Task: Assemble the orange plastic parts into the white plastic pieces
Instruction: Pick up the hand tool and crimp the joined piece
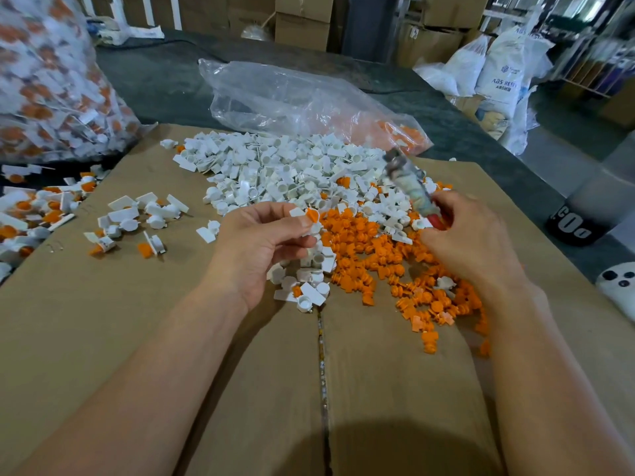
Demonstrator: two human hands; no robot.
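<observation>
**Left hand pinches a small white plastic piece with an orange plastic part at its end**

Seen from above, two bare forearms reach forward over a flat brown cardboard worktop. Just left of centre, the left hand is turned palm up. Its thumb and curled fingers pinch the small white plastic piece, and the orange plastic part touches that piece's right end. Whether the part is pushed fully in cannot be told.

At 3 o'clock the right hand is closed round the red handle of a slim tape-wrapped tool. The tool points up toward 12 o'clock, and its dark metal head is blurred.

Between and beyond the hands, toward 12 o'clock, lies a big loose pile of white plastic pieces. Touching its near edge, a spread of loose orange plastic parts runs from the centre down toward 4 o'clock, beneath the right hand. A few more white pieces sit just below the left hand's fingers.

At 9 o'clock a small scatter of white tab-shaped pieces lies apart. Further left, at the worktop's edge, is a heap of joined white-and-orange pieces.

At 10 o'clock stands a large clear bag packed with white-and-orange pieces. At 12 o'clock a crumpled clear plastic bag holds some orange parts in its right corner. White printed sacks stand at 2 o'clock.
</observation>
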